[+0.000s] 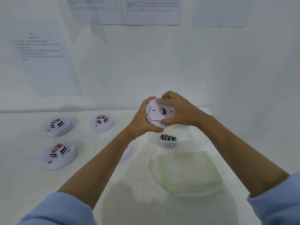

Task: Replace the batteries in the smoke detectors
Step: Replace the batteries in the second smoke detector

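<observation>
white round smoke detector point(158, 113) held up over bench point(138, 176), flat back plate facing camera, round centre hole, left hand point(142, 122) gripping rim, right hand point(178, 111) fingers curled on plate edge

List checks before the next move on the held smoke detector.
1. Grip on held detector: ok; left hand wraps its rim, right hand pinches the back plate.
2. Battery compartment exposed: not ok; back plate covers it.
3. Spare batteries to hand: ok; standing in a clear tub below the hands.
4. Tub open: ok; green-rimmed lid lies apart on the table.
5. Polarity marks readable: cannot tell.
</observation>
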